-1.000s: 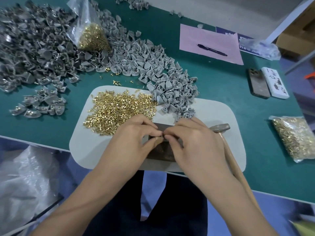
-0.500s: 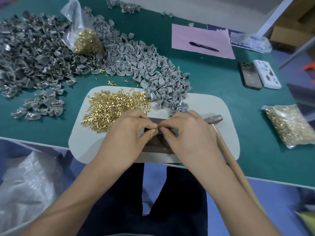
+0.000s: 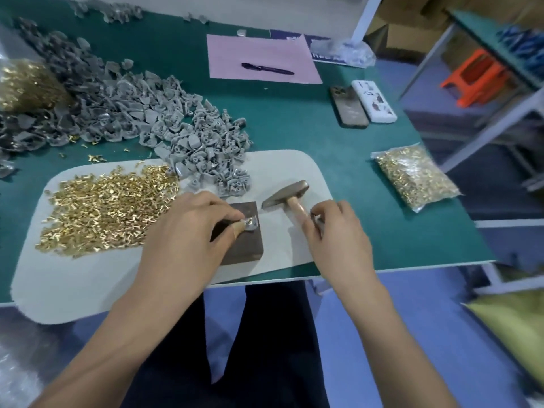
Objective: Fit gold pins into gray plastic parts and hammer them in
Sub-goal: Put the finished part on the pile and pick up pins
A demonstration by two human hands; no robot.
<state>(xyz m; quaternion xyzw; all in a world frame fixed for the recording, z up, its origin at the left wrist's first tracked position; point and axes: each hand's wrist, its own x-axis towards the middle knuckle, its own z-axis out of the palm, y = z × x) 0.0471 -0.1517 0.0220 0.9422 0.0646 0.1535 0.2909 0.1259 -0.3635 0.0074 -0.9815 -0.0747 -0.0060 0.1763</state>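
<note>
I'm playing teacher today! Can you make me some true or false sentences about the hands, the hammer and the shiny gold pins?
1. The left hand holds a gray part on the dark block. True.
2. The hammer is up in the air, swinging. False: it lies on the white mat, with the right hand at its handle.
3. A pile of loose gold pins lies on the mat, to the left of the block. True.
4. The pen lies on the green table. False: it lies on the pink paper.
5. Both phones sit on the mat. False: they lie on the green table.
</note>
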